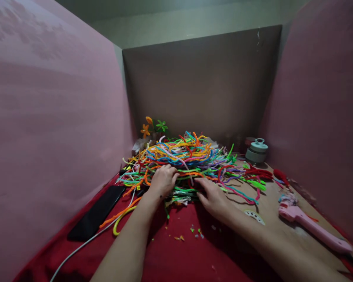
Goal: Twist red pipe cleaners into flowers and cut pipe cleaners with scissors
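A big heap of pipe cleaners [188, 156] in many colours lies on the red cloth [176, 254] at the middle of the desk. My left hand [163, 181] rests on the heap's near left edge with its fingers curled into the strands. My right hand [213, 197] lies at the near edge just to the right, fingers stretched toward the strands and touching them. Whether either hand has a strand pinched is hidden by the tangle.
A black phone [97, 213] with a white cable [82, 244] lies at the left. A pink glue gun [312, 227] lies at the right on the brown board. A grey tape roll [256, 150] and small pipe-cleaner flowers [153, 127] stand at the back. Pink walls enclose both sides.
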A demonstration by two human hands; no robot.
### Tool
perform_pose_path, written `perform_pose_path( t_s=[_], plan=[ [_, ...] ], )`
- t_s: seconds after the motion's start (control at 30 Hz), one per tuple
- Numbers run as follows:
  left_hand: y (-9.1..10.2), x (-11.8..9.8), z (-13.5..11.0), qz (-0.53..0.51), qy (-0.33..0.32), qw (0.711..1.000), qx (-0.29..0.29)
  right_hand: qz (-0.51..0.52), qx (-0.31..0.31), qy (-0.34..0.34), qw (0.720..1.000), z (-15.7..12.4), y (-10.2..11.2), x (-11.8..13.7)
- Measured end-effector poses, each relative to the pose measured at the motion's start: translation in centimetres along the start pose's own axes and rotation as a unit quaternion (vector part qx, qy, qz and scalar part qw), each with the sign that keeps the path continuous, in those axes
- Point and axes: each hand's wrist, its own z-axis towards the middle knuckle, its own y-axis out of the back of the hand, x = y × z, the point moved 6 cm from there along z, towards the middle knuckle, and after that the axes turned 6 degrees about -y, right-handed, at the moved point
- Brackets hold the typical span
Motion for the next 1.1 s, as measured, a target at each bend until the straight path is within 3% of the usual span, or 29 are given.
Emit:
perform_pose_path(
  t_s=[0.27,0.4,0.5,0.63,0.77,0.83,0.97,1.1],
  plan=[
    [1.9,0.5,-0.3,-0.050,0.055,0.993,-0.091,0.030,-0.001,0.008,1.000,-1.2,1.5,1.4],
    [1.8,1.3,-0.4,-0.080,0.082,0.986,-0.120,0.048,0.005,0.007,0.999,-0.8,1.5,1.3],
    [1.3,2.0,-0.3,-0.104,0.087,0.984,-0.115,0.105,-0.023,-0.033,0.994,0.5,2.7,0.8],
    [1.5,2.2,-0.4,-0.139,0.088,0.977,-0.138,0.259,-0.077,-0.130,0.954,2.6,5.0,0.0],
    [2.8,0.6,-0.7,-0.173,0.066,0.966,-0.180,0.398,-0.101,-0.124,0.903,4.4,6.5,0.6],
    [3.4,-0.7,-0.4,-0.183,0.032,0.963,-0.197,0.372,-0.149,-0.095,0.911,5.3,7.4,0.6],
    [4.0,-2.5,1.3,-0.135,-0.055,0.962,-0.230,0.199,-0.244,-0.071,0.946,7.2,8.8,0.1],
    [2.3,-2.2,3.2,-0.018,-0.047,0.981,-0.186,0.042,-0.218,-0.100,0.970,8.7,8.0,-0.5]
  ],
)
